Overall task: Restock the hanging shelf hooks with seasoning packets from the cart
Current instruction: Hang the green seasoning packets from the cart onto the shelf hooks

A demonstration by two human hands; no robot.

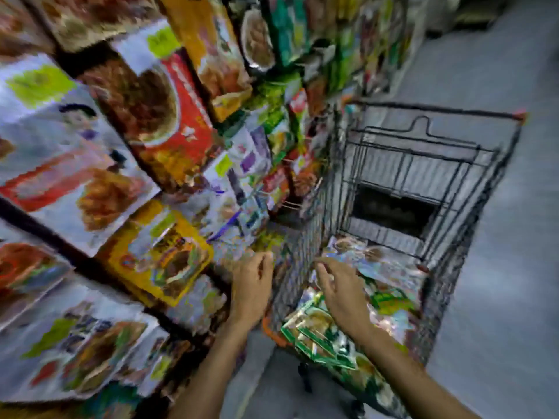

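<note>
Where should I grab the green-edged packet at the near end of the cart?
Probably pinch one free edge from above: the green-edged packet lies flat atop the pile, mesh walls of the cart close off the sides, and the right hand is nearest.

Grey floor lies to rt of right grip & runs on ahead. Blurred dark bundle far ahead-rt of grip; can't tell what.

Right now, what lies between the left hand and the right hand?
In the head view, the cart's wire side wall stands between them: left hand outside it, right hand inside, over the seasoning packets.
</note>
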